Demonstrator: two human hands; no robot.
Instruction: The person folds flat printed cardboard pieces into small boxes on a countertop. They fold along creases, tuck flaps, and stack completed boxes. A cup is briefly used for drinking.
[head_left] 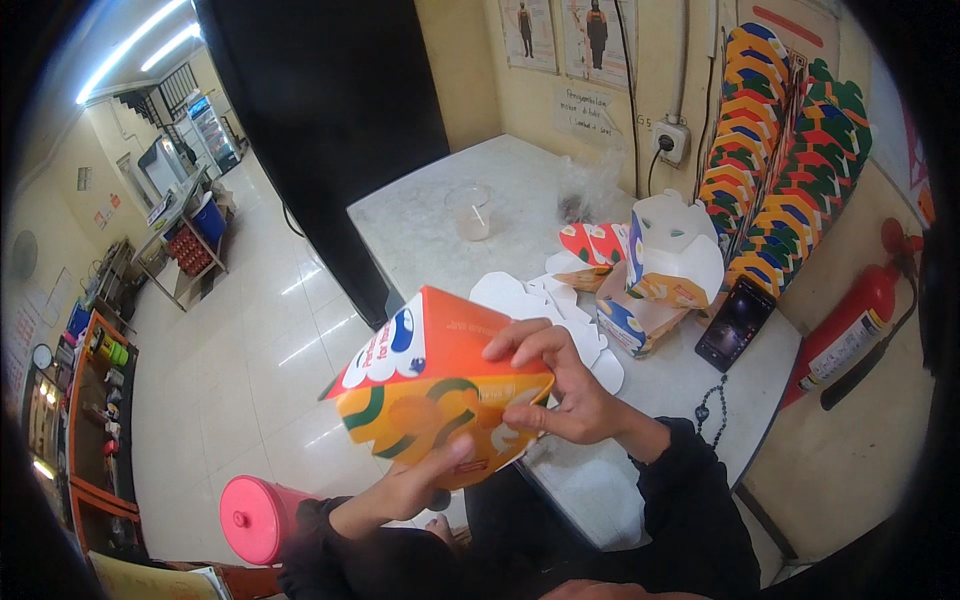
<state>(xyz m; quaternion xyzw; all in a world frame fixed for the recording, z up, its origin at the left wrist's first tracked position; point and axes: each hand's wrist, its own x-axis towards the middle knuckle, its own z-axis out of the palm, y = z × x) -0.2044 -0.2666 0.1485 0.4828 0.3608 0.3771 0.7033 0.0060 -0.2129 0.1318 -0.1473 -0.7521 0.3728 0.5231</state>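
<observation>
The orange-and-yellow printed cardboard box (430,385) is held by the white-topped bench's (415,225) left edge: the right hand (568,388) pinches its right side; the left hand (415,487) presses a thumb nearside, fingers apparently hidden beneath. Probably light, creasable; best held along folds.

Left hand (425,480): fingers out of sight behind the box (440,355), thumb shows. Box underside and far faces hidden; some print too blurred to read. White blanks (510,293): partly covered by box and right hand (560,390). Pink bin (252,515): right side behind the left sleeve (315,545). Foot (440,528): mostly hidden. Cup (472,222) and plastic bag (592,185): contents unclear. Phone (736,325): screen detail too small. Posters (530,35), black panel (320,110): tops cut off. Far-left fridge (212,130): contents too small to tell. Left shelf (90,430): items blurred.
</observation>
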